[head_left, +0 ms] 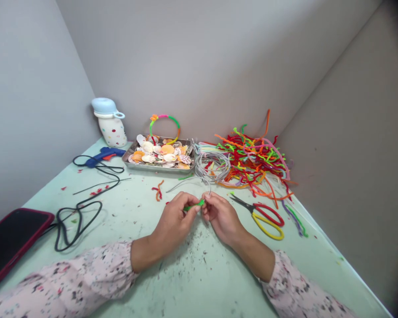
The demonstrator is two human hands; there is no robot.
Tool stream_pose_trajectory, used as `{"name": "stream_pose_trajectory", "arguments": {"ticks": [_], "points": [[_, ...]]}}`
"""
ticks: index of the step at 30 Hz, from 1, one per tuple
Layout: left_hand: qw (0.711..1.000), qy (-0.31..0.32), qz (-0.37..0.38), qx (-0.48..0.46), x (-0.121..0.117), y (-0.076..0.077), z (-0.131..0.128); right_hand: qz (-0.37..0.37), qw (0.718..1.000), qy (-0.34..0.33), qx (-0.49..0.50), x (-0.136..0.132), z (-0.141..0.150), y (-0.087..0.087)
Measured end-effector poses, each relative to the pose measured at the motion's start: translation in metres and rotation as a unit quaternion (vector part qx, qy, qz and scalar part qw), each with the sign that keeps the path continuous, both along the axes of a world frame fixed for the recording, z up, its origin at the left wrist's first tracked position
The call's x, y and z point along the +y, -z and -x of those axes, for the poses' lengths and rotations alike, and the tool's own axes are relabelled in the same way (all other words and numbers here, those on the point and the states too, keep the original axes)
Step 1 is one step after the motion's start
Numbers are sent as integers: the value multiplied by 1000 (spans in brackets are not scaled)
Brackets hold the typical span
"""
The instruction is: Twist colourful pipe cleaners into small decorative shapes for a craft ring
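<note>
A short green pipe cleaner piece [194,205] is pinched between the thumb and fingers of my left hand [177,218]. Close beside it, my right hand [221,216] has its fingertips closed on a thin grey wire [209,187]. The wire rises from those fingertips and bends back over the left hand, its end lying toward the left. My two hands almost meet over the middle of the table, and fingers hide where the green piece and the wire come together. Just behind them lies a coil of grey wire [213,167].
Red-and-yellow-handled scissors [265,218] lie right of my hands, before a pile of colourful pipe cleaners [252,154]. A metal tray [157,168] holds shells and a colourful ring [179,126]. Leftward are a blue glue gun [102,155], black cord [79,207], bottle [111,126] and phone [15,243].
</note>
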State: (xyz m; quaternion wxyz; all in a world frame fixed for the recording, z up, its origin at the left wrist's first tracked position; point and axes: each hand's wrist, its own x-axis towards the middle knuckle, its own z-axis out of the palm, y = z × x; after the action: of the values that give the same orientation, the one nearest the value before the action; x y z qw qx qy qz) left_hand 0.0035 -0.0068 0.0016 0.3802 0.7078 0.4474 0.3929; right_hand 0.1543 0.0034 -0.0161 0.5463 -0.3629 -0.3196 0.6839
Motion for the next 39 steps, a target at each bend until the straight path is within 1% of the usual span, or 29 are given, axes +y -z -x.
{"name": "stream_pose_trajectory", "arguments": {"ticks": [5,7,10,15,20,25,32,39], "points": [[998,-17,-51,39,2,3,2,61,994,32,81,5,-6,-1],[997,-22,-59,42,3,4,3,79,991,32,106,7,-8,-1],[997,-21,-60,36,5,4,3,87,988,30,121,9,-9,0],[998,-10,-59,30,5,1,3,87,989,20,120,9,-9,-1],[998,10,-56,13,2,2,3,93,988,12,119,9,-9,-4],[999,1,-46,24,3,2,4,78,989,16,123,6,-8,-5],[998,2,-55,13,3,1,4,82,991,15,105,5,-7,-4],[999,3,-46,14,1,2,4,74,992,19,103,4,-6,-4]]}}
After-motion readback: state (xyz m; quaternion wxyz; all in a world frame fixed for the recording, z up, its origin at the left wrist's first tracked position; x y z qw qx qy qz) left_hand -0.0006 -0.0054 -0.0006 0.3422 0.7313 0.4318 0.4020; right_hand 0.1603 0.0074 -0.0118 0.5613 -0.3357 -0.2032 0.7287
